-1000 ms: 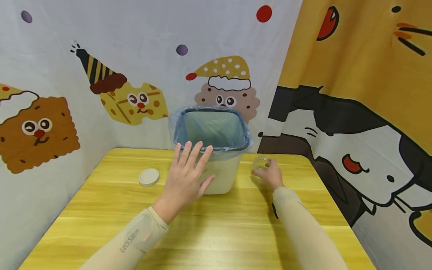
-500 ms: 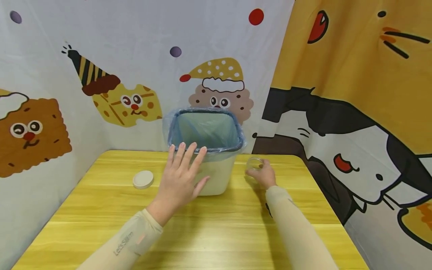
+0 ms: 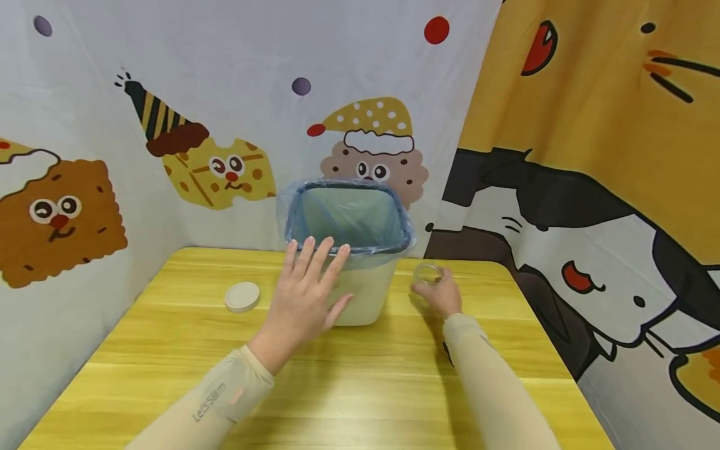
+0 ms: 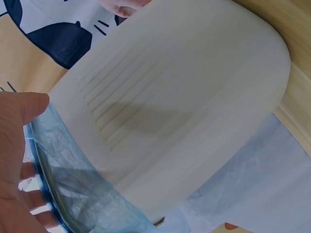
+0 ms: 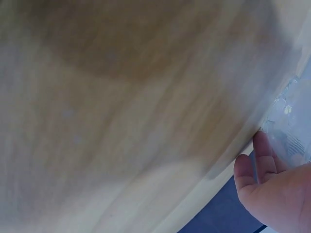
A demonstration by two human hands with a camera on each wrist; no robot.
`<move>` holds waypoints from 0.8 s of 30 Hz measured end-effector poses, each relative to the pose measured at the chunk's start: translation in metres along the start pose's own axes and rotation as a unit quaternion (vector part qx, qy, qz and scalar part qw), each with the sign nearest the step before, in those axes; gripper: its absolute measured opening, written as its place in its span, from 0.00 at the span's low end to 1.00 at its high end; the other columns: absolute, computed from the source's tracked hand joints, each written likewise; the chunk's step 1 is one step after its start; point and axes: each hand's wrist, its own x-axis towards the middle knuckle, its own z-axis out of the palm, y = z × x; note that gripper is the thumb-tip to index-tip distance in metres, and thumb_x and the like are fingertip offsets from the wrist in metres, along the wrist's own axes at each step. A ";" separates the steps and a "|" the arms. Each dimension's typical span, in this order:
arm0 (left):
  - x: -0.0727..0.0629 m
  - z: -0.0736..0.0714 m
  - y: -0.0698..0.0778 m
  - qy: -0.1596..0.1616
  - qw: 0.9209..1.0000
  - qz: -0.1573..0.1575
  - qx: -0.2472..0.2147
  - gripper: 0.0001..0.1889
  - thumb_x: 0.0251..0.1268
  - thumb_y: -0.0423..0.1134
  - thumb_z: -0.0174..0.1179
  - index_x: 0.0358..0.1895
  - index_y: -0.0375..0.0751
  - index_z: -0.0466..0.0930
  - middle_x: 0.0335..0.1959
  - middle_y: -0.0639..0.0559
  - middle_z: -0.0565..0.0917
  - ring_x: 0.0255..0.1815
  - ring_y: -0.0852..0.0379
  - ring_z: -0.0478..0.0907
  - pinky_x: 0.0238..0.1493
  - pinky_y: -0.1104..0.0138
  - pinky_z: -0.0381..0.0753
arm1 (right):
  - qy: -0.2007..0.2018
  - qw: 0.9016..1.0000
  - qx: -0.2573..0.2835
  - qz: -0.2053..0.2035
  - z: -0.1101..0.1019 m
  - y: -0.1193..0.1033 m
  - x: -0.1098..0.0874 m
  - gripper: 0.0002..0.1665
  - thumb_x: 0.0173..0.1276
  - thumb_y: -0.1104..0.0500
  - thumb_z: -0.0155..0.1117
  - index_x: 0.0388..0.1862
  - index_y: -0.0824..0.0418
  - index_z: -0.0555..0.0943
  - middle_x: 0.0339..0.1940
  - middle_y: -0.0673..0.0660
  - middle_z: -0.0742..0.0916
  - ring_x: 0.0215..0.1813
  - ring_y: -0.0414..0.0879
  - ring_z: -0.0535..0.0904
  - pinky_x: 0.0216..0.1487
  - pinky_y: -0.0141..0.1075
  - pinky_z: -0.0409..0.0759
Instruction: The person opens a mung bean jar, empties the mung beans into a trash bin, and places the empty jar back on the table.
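A pale trash bin [image 3: 365, 294] stands on the table, lined with a blue translucent bag [image 3: 402, 240] folded over its rim. My left hand [image 3: 300, 300] is at the bin's front rim, fingers straight and spread. In the left wrist view the thumb [image 4: 35, 104] lies beside the bag's edge; I cannot tell how firmly the fingers touch the rim. To the right of the bin, my right hand [image 3: 443, 295] holds a clear jar [image 3: 427, 271] with a round mouth. The right wrist view shows the jar's ribbed transparent side [image 5: 294, 131], partly cut off by the frame.
A round white lid [image 3: 243, 297] lies on the yellow wood-grain table [image 3: 337, 387], left of the bin. Behind the table hangs a white cloth [image 3: 236, 56] with cartoon prints. A patterned yellow curtain [image 3: 596, 94] hangs at the right.
The head view has shifted slightly left and right. Both hands, the bin, the jar and the lid keep about the same places relative to one another.
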 end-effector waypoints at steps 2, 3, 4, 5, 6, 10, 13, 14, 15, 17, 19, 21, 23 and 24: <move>0.000 0.000 0.000 -0.002 1.000 0.000 -0.001 0.50 0.61 0.61 0.75 0.83 0.44 0.65 0.76 0.34 0.73 0.75 0.28 0.71 0.79 0.34 0.65 | -0.004 1.000 -0.009 -0.003 -0.003 0.001 -0.001 0.62 0.64 0.42 0.78 0.86 0.62 0.54 0.76 0.74 0.76 0.72 0.70 0.76 0.73 0.63 0.75; 0.000 0.000 0.001 -0.002 1.000 0.000 -0.003 0.50 0.61 0.61 0.75 0.83 0.44 0.65 0.76 0.34 0.73 0.75 0.27 0.71 0.79 0.34 0.65 | -0.009 1.000 -0.008 -0.005 -0.004 0.001 -0.002 0.65 0.64 0.41 0.78 0.86 0.64 0.52 0.77 0.75 0.74 0.73 0.70 0.75 0.74 0.64 0.74; 0.000 0.000 0.001 -0.003 1.000 0.000 -0.004 0.50 0.61 0.61 0.75 0.83 0.44 0.65 0.76 0.34 0.73 0.75 0.28 0.71 0.79 0.34 0.65 | -0.016 1.000 -0.007 -0.008 -0.006 0.001 -0.003 0.68 0.64 0.39 0.79 0.87 0.64 0.48 0.79 0.76 0.72 0.75 0.71 0.73 0.75 0.64 0.73; 0.000 0.000 0.001 -0.005 1.000 -0.001 -0.006 0.50 0.61 0.61 0.75 0.83 0.44 0.64 0.76 0.34 0.73 0.75 0.28 0.71 0.79 0.33 0.64 | -0.023 1.000 -0.005 -0.011 -0.009 0.002 -0.003 0.72 0.64 0.38 0.79 0.88 0.65 0.44 0.80 0.77 0.69 0.77 0.71 0.71 0.77 0.65 0.71; 0.000 0.000 0.002 -0.005 1.000 -0.001 -0.006 0.50 0.61 0.61 0.75 0.83 0.44 0.64 0.76 0.34 0.73 0.75 0.28 0.71 0.79 0.33 0.64 | -0.031 0.999 -0.003 -0.012 -0.012 0.002 -0.004 0.76 0.64 0.36 0.79 0.89 0.64 0.39 0.82 0.77 0.66 0.80 0.72 0.68 0.78 0.65 0.69; 0.000 0.000 0.003 -0.003 1.000 -0.002 -0.009 0.51 0.60 0.61 0.76 0.83 0.44 0.64 0.76 0.34 0.73 0.76 0.27 0.70 0.79 0.33 0.64 | -0.053 0.998 -0.020 -0.037 -0.025 0.006 -0.008 0.85 0.63 0.32 0.78 0.89 0.62 0.26 0.85 0.78 0.59 0.84 0.74 0.60 0.81 0.67 0.64; -0.001 -0.002 0.004 -0.001 1.000 -0.004 -0.008 0.52 0.60 0.61 0.76 0.83 0.44 0.64 0.76 0.34 0.73 0.76 0.28 0.69 0.79 0.33 0.64 | -0.055 0.995 -0.064 -0.060 -0.036 0.010 -0.013 0.83 0.64 0.31 0.77 0.89 0.62 0.29 0.84 0.78 0.62 0.82 0.75 0.64 0.79 0.68 0.67; -0.001 -0.002 0.004 -0.002 1.000 -0.005 -0.007 0.52 0.60 0.61 0.76 0.83 0.44 0.64 0.76 0.34 0.72 0.76 0.28 0.69 0.79 0.33 0.64 | -0.055 0.994 -0.076 -0.065 -0.039 0.011 -0.015 0.82 0.64 0.31 0.77 0.89 0.63 0.30 0.84 0.78 0.63 0.81 0.74 0.65 0.78 0.68 0.68; -0.001 -0.003 0.004 -0.003 1.000 -0.005 -0.007 0.52 0.60 0.61 0.76 0.83 0.44 0.64 0.76 0.34 0.72 0.76 0.28 0.69 0.79 0.33 0.64 | -0.055 0.992 -0.089 -0.068 -0.043 0.013 -0.018 0.81 0.64 0.31 0.76 0.89 0.63 0.31 0.84 0.78 0.63 0.80 0.75 0.66 0.77 0.69 0.68; -0.001 -0.005 0.004 -0.007 1.000 -0.007 -0.010 0.51 0.60 0.61 0.76 0.83 0.44 0.64 0.76 0.34 0.72 0.77 0.28 0.69 0.80 0.33 0.63 | -0.057 0.990 -0.106 -0.069 -0.051 0.016 -0.024 0.81 0.65 0.30 0.75 0.89 0.63 0.31 0.84 0.77 0.63 0.80 0.75 0.67 0.76 0.69 0.70; 0.000 -0.007 0.003 -0.012 1.000 -0.008 -0.014 0.51 0.61 0.60 0.76 0.83 0.45 0.64 0.77 0.35 0.72 0.78 0.28 0.68 0.80 0.33 0.63 | -0.055 0.990 -0.109 -0.066 -0.059 0.020 -0.030 0.82 0.65 0.27 0.73 0.89 0.62 0.28 0.85 0.77 0.62 0.79 0.76 0.67 0.75 0.69 0.70; 0.000 -0.010 0.003 -0.017 1.000 -0.010 -0.018 0.50 0.61 0.60 0.76 0.83 0.46 0.64 0.78 0.35 0.71 0.78 0.29 0.68 0.80 0.34 0.63 | -0.050 0.991 -0.107 -0.061 -0.066 0.025 -0.035 0.84 0.65 0.25 0.72 0.88 0.60 0.24 0.85 0.77 0.60 0.79 0.76 0.68 0.74 0.69 0.71; 0.000 -0.012 0.002 -0.017 1.000 -0.010 -0.022 0.51 0.60 0.61 0.76 0.83 0.48 0.64 0.79 0.35 0.70 0.79 0.29 0.66 0.80 0.34 0.63 | -0.042 0.992 -0.101 -0.057 -0.073 0.030 -0.040 0.85 0.65 0.24 0.70 0.87 0.57 0.20 0.86 0.76 0.59 0.78 0.76 0.69 0.73 0.69 0.72; -0.001 -0.013 0.002 -0.014 1.000 -0.009 -0.022 0.51 0.60 0.62 0.76 0.83 0.48 0.64 0.80 0.34 0.69 0.80 0.28 0.65 0.80 0.33 0.64 | -0.038 0.993 -0.100 -0.056 -0.076 0.032 -0.042 0.85 0.65 0.23 0.69 0.87 0.57 0.18 0.86 0.76 0.59 0.77 0.76 0.69 0.73 0.69 0.72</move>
